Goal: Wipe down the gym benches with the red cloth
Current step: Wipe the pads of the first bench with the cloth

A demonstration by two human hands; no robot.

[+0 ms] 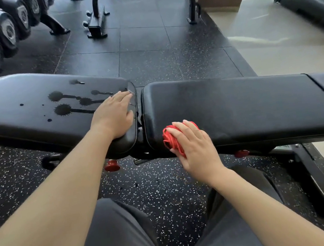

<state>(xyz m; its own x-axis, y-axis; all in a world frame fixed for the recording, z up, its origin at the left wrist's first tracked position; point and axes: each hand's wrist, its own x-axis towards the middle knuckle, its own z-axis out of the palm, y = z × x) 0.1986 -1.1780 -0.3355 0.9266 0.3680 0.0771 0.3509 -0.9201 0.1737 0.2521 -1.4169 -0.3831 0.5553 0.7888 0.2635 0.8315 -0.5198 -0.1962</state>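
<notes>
- My right hand (195, 147) is cupped over the bunched red cloth (169, 138), fingers curled round it, pressing it on the near edge of the long pad (237, 109).
- My left hand (113, 116) lies flat, fingers straight, on the rounded pad (12, 106) just beside the gap, bracing me.
- I'd spread the cloth flatter and wipe in overlapping strokes along the pad.
- The dark splats (62, 110) come next. Wet or dried, I can't tell, so I'd press firmly and refold the cloth.
</notes>
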